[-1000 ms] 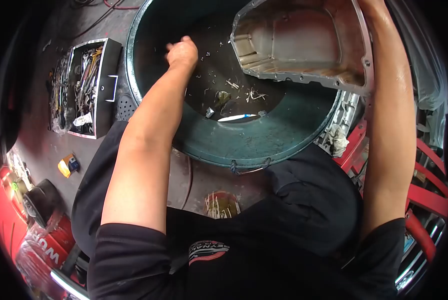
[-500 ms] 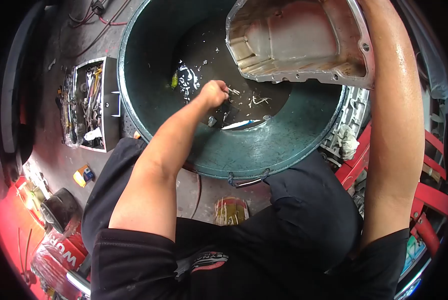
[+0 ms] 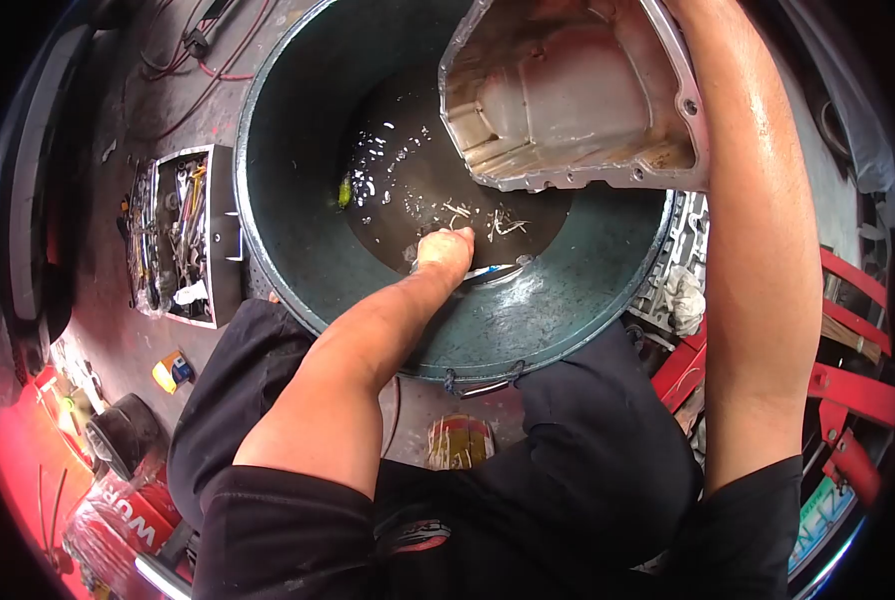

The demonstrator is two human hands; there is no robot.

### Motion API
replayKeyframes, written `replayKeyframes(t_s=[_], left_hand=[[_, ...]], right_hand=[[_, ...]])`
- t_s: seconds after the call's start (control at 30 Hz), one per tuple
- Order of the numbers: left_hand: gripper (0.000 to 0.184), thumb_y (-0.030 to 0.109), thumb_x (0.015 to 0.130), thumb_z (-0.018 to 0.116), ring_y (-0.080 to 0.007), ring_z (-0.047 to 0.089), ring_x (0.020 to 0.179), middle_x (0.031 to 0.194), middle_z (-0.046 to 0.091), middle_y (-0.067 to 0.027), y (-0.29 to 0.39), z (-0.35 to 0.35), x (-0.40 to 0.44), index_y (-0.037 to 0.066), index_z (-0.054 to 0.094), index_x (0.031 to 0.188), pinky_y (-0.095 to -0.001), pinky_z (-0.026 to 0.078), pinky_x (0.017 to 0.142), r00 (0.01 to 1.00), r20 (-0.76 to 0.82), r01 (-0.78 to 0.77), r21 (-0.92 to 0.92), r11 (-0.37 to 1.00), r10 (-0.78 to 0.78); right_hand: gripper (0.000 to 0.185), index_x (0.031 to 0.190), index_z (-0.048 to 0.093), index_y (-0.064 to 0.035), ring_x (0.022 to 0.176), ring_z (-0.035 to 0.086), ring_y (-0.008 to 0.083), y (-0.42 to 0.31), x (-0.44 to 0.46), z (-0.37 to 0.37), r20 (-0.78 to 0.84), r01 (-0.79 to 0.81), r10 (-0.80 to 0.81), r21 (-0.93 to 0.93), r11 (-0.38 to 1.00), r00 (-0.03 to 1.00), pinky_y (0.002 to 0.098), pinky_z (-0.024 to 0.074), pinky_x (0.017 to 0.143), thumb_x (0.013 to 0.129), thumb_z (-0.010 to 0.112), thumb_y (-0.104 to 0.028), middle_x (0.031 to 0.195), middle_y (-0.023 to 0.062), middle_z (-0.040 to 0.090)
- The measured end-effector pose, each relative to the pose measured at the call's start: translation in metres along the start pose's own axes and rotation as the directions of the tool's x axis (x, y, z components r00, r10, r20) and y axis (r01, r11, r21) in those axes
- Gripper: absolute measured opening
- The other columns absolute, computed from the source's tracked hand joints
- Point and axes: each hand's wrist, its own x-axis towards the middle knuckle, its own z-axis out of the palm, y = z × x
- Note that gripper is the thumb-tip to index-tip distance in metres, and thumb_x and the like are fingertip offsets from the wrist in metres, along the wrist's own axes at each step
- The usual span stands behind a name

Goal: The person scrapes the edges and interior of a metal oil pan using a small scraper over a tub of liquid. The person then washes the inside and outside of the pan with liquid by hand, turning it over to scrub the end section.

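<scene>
Moderate, uneven light, with its source hard to place. White glints break up the left of the dark water (image 3: 393,165), and a pale sheen sits on the near wall of the tub (image 3: 578,300), while its far left wall sinks into shadow. Inside the metal pan (image 3: 588,100) the shine is soft and reddish-brown. The right arm (image 3: 763,240) carries a wet-looking highlight; the left hand (image 3: 446,252) is evenly lit and fairly crisp. Dark trousers (image 3: 608,430) lose detail. Wide-angle bending curves the red panel (image 3: 13,450) at near left, and the corners fall to black.
</scene>
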Motion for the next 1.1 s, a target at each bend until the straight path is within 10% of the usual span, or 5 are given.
replayKeyframes(t_s=[0.33,0.63,0.73,0.87,1.1], left_hand=[[0.063,0.033,0.082,0.078,-0.0412,0.064,0.110,0.120,0.062,-0.0267,-0.035,0.010,0.032,-0.001,0.043,0.122,-0.0461,0.052,0.097,0.698,0.085,0.507,-0.761,0.405,-0.711],[0.020,0.011,0.082,0.079,-0.0147,0.062,0.079,0.087,0.068,-0.0061,-0.010,-0.251,-0.019,0.002,0.068,0.095,-0.0332,0.053,0.076,0.688,-0.307,-0.494,-0.862,-0.114,-0.657],[0.026,0.006,0.080,0.077,-0.0187,0.065,0.088,0.095,0.069,-0.0103,0.019,-0.329,-0.041,-0.001,0.067,0.102,-0.0329,0.053,0.084,0.393,-0.587,-0.732,-0.665,0.146,-0.708],[0.024,-0.001,0.081,0.071,-0.0205,0.065,0.091,0.095,0.069,-0.0132,0.069,-0.378,-0.061,-0.005,0.064,0.103,-0.0323,0.051,0.085,0.119,-0.616,-0.916,-0.371,0.153,-0.779],[0.047,-0.012,0.085,0.060,-0.0202,0.064,0.113,0.116,0.067,-0.0128,0.119,-0.349,-0.075,-0.003,0.054,0.130,-0.0326,0.048,0.101,0.248,-0.729,-0.962,-0.261,-0.077,-0.638]], right_hand=[[0.061,0.119,0.067,-0.0064,0.117,0.058,0.0316,-0.004,-0.011,0.006,-0.084,0.027,-0.037,-0.107,0.994,0.996,0.0499,0.0324,0.110,0.099,0.037,-0.055,0.122,0.0171,0.066],[0.057,0.101,0.076,-0.0141,0.115,0.061,0.0307,0.025,0.018,0.008,0.013,-0.048,0.046,0.221,0.974,0.999,0.0579,0.0133,0.113,0.099,0.032,-0.051,0.108,0.0106,0.073],[0.056,0.100,0.076,-0.0142,0.113,0.061,0.0302,0.023,0.015,0.008,0.003,-0.055,0.055,0.217,0.975,0.998,0.0544,0.0161,0.112,0.099,0.034,-0.051,0.105,0.0101,0.073],[0.053,0.099,0.075,-0.0147,0.109,0.061,0.0290,0.028,0.019,0.010,0.015,-0.081,0.079,0.244,0.966,0.997,0.0498,0.0194,0.110,0.099,0.037,-0.050,0.102,0.0090,0.073],[0.050,0.098,0.075,-0.0142,0.111,0.062,0.0279,0.033,0.018,0.009,-0.010,-0.032,0.036,0.236,0.971,0.999,0.0544,0.0209,0.108,0.098,0.039,-0.050,0.108,0.0090,0.073]])
